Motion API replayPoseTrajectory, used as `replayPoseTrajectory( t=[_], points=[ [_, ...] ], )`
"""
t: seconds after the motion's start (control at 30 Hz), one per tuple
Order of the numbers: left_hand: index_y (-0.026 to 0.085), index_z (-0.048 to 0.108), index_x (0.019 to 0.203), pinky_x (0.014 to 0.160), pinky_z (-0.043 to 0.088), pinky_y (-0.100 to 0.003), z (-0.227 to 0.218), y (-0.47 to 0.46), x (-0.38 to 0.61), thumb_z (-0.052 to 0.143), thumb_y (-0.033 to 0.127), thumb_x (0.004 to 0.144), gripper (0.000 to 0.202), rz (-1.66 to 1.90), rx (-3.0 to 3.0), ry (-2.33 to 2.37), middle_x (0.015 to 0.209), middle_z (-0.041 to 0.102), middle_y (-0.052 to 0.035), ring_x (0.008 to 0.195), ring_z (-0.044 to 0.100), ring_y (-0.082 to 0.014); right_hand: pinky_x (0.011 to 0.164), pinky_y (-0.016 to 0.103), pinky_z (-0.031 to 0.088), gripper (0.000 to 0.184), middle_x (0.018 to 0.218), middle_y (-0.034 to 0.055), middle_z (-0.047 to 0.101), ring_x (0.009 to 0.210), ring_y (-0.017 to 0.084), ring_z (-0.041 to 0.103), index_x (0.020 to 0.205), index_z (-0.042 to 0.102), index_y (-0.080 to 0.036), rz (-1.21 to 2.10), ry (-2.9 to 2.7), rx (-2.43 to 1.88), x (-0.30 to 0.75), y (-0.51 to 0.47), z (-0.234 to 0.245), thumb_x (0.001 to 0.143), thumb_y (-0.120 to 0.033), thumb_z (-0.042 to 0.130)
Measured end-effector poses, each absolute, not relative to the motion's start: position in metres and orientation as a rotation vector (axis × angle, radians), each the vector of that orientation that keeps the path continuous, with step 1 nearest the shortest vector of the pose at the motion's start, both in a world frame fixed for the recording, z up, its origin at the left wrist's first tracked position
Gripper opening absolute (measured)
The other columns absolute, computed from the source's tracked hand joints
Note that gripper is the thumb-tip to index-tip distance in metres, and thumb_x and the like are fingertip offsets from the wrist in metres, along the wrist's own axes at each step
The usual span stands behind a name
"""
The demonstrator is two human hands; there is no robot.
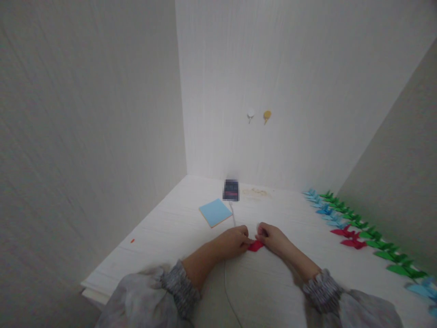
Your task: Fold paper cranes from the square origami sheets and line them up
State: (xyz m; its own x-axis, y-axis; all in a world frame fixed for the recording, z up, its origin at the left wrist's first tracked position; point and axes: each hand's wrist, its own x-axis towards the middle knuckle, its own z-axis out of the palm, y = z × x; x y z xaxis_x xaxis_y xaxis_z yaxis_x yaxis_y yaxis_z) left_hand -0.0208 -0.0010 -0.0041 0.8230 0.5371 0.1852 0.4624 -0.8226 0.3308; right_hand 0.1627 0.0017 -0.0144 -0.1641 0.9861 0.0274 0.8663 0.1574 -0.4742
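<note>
On the white wood-grained bench [280, 291], the small piece of bright red folded paper [256, 246] lies at the near middle, between the person's two hands. The left hand [235, 241] pinches its left end with curled fingers; the right hand [271, 238] pinches its far right edge between thumb and forefinger, though the exact grip is blurred. The red piece seems partway through its folding: it is already down to a narrow, angular packet, but no spread wings show on it, so shaping appears to be left. Much looks done on the right side, where a long row of green folded-paper birds [382, 245] runs from far to near along the wall, with light-blue folded-paper birds [336, 222] to the left of its far part and a pair of red folded-paper birds [354, 243] nearer. Farther left, a flat square stack of light-blue paper [215, 212] with an orange edge lies unfolded, apart from both hands; its sheets look unused. Just beyond it sits a dark square object [231, 190], its face pixelated, and a thin white cable [226, 282] runs toward the near edge.
</note>
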Motion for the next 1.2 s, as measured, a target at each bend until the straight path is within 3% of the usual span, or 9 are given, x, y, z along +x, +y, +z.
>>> replayPoseTrajectory(
  t=[0.13,0.23,0.43,0.67,0.87,1.2],
  points=[
    [0.022,0.058,0.099,0.071,0.037,-0.020,-0.010,0.007,-0.023,0.044,0.021,0.077,0.026,0.479,2.614,0.708,0.086,0.052,-0.0025,0.076,0.048,-0.0099,0.054,0.021,0.034,0.011,0.067,-0.0007,0.053,0.059,0.011,0.047,0.075,0.058,-0.020,0.526,-2.205,-1.466,0.171,-0.013,-0.016,0.071,-0.028,0.052],
    [0.022,0.061,0.094,0.069,0.037,-0.020,-0.012,0.011,-0.022,0.049,0.021,0.073,0.024,0.474,2.570,0.723,0.083,0.054,-0.0017,0.073,0.049,-0.0097,0.062,0.024,0.036,0.020,0.075,0.0011,0.053,0.070,0.015,0.049,0.076,0.061,-0.021,0.546,-2.258,-1.276,0.172,-0.021,-0.011,0.061,-0.035,0.064],
    [0.018,0.065,0.084,0.065,0.037,-0.018,-0.015,0.013,-0.020,0.051,0.015,0.070,0.019,0.512,2.538,0.719,0.079,0.055,-0.0017,0.070,0.049,-0.0088,0.068,0.026,0.037,0.011,0.076,0.0020,0.049,0.076,0.015,0.048,0.071,0.063,-0.022,0.538,-2.330,-1.070,0.165,-0.027,-0.004,0.072,-0.030,0.055],
    [0.021,0.065,0.084,0.060,0.036,-0.018,-0.010,0.012,-0.019,0.057,0.031,0.068,0.021,0.476,2.505,0.711,0.076,0.054,-0.0009,0.064,0.047,-0.0080,0.067,0.028,0.037,0.016,0.075,0.0028,0.050,0.075,0.016,0.048,0.068,0.062,-0.020,0.549,-2.326,-1.041,0.164,-0.026,-0.010,0.076,-0.028,0.051],
    [0.017,0.066,0.078,0.062,0.037,-0.018,-0.010,0.011,-0.018,0.055,0.019,0.068,0.015,0.499,2.496,0.729,0.076,0.056,-0.0019,0.066,0.049,-0.0090,0.066,0.030,0.037,0.014,0.074,0.0035,0.050,0.073,0.016,0.047,0.066,0.056,-0.017,0.508,-2.298,-1.050,0.160,-0.023,-0.018,0.076,-0.021,0.047],
    [0.018,0.067,0.078,0.061,0.037,-0.019,-0.008,0.011,-0.018,0.052,0.021,0.070,0.017,0.469,2.554,0.714,0.078,0.056,-0.0028,0.063,0.049,-0.0086,0.064,0.031,0.036,0.011,0.076,0.0051,0.047,0.072,0.016,0.045,0.065,0.048,-0.016,0.342,-2.284,-1.260,0.153,-0.019,-0.031,0.073,-0.014,0.042]
  ],
)
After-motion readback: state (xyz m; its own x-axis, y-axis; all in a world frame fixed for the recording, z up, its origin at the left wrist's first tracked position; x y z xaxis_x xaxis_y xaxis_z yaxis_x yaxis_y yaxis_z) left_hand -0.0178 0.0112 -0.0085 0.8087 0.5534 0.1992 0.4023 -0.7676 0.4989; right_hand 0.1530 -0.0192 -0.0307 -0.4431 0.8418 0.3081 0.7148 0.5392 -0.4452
